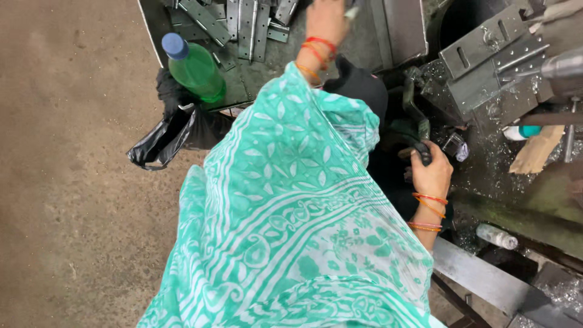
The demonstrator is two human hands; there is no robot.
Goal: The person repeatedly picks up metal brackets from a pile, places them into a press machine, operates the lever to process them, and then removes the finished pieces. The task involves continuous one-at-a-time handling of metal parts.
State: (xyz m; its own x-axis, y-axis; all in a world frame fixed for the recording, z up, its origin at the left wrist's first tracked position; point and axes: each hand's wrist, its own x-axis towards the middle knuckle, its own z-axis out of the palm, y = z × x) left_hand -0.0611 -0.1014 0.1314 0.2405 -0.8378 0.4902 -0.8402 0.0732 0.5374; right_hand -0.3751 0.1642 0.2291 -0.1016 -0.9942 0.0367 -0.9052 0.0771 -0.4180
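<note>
My left hand [327,19] reaches up to the top edge of the view, beside a pile of flat slotted metal strips [243,21]. Its fingers are closed on a small pale metal piece [352,10] and are partly cut off by the frame. My right hand [432,175] grips the dark handle of a green lever [418,124] on a drilling machine. Red and orange bangles sit on both wrists. A teal patterned cloth [291,218] covers my arms and most of the middle of the view.
A green plastic bottle with a blue cap [194,67] lies by the strips. A black plastic bag [164,143] sits on the brown floor [73,182]. Slotted grey brackets [486,48] and metal shavings lie under a drill spindle [562,70]. A small white bottle [497,235] rests on the machine frame.
</note>
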